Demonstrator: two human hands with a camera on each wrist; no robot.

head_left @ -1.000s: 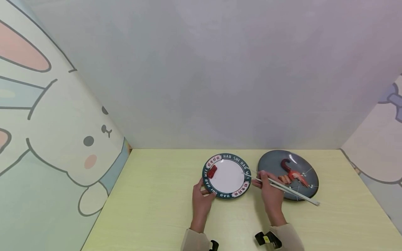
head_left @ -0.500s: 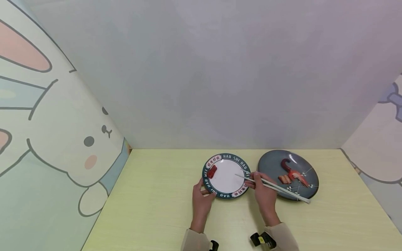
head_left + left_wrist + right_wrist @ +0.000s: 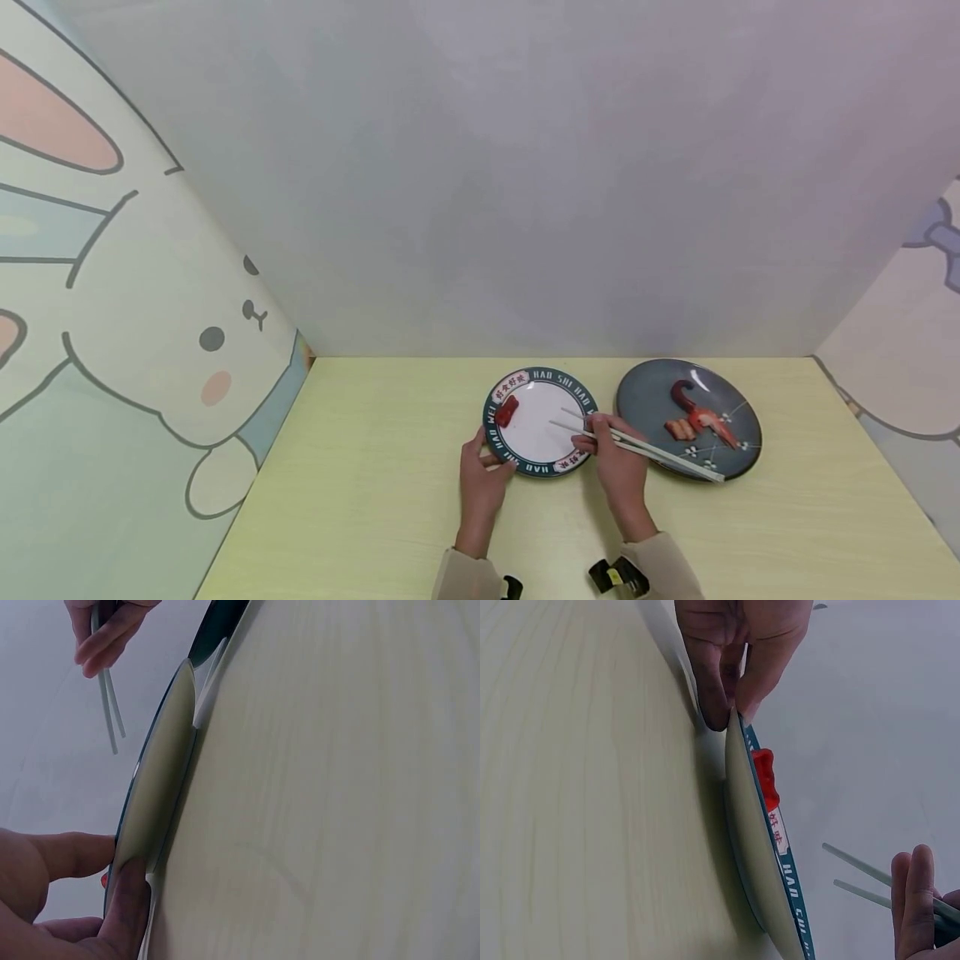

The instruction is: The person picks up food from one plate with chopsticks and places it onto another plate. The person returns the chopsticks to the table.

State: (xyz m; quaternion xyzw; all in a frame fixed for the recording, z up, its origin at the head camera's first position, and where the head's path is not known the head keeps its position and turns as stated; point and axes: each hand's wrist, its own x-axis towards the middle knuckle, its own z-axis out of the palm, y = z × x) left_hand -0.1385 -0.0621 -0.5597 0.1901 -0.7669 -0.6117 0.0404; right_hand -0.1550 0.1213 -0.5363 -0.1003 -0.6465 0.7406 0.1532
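With thumb and fingers on either side of its rim, my left hand (image 3: 482, 479) pinches the white plate with a dark green lettered border (image 3: 543, 429). A small red food piece (image 3: 507, 411) lies at that plate's left side. My right hand (image 3: 621, 471) grips a pair of pale chopsticks (image 3: 660, 454). Their tips are slightly apart with nothing between them, above the white plate in both wrist views. On the grey plate (image 3: 645, 392) to the right lie a dark red curled piece (image 3: 681, 394), a red-and-white shrimp-like piece (image 3: 712, 423) and a striped meat-like slice (image 3: 680, 429).
Both plates stand near the back edge of the pale yellow table (image 3: 360, 483), close together. A grey wall (image 3: 480, 208) rises right behind. Side panels with cartoon drawings (image 3: 150, 333) flank the table.
My right hand has moved left with the chopsticks, away from the grey plate, and their tips now reach further over the white plate. My left hand and both plates have stayed put.
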